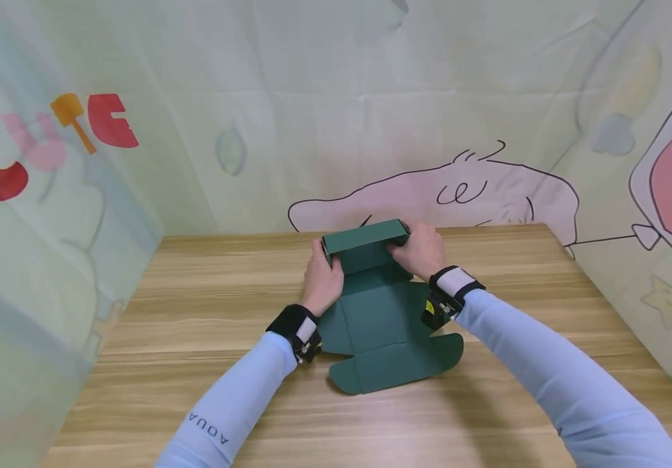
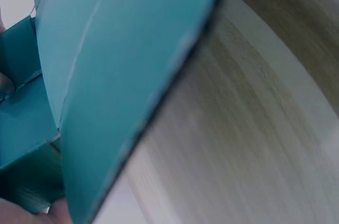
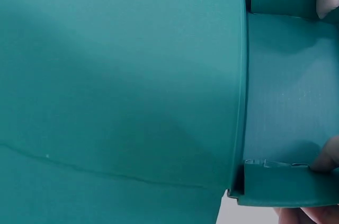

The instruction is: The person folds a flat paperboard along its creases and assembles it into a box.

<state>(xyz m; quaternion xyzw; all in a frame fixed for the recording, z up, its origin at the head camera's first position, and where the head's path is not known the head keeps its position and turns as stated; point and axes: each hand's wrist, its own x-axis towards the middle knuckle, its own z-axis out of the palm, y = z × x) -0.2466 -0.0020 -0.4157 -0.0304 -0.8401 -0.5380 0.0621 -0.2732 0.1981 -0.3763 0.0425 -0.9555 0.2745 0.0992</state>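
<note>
A dark green cardboard box (image 1: 379, 312) is partly folded on the table, its lid panel and rounded flaps spread toward me. At its far end the walls stand up around a shallow tray part (image 3: 291, 91). My left hand (image 1: 322, 281) grips the left side wall, thumb inside. On the other side, my right hand (image 1: 422, 252) pinches the right end wall (image 3: 286, 184), thumb on the inside and fingers below. A green flap (image 2: 127, 75) fills much of the left wrist view, with left-hand fingers (image 2: 21, 213) at its lower left corner.
The wood-grain table (image 1: 213, 292) extends around the box. A printed cloth backdrop (image 1: 312, 117) with cartoon drawings hangs behind and along both sides. Wrist straps with small cameras sit over the light blue sleeves (image 1: 236, 396).
</note>
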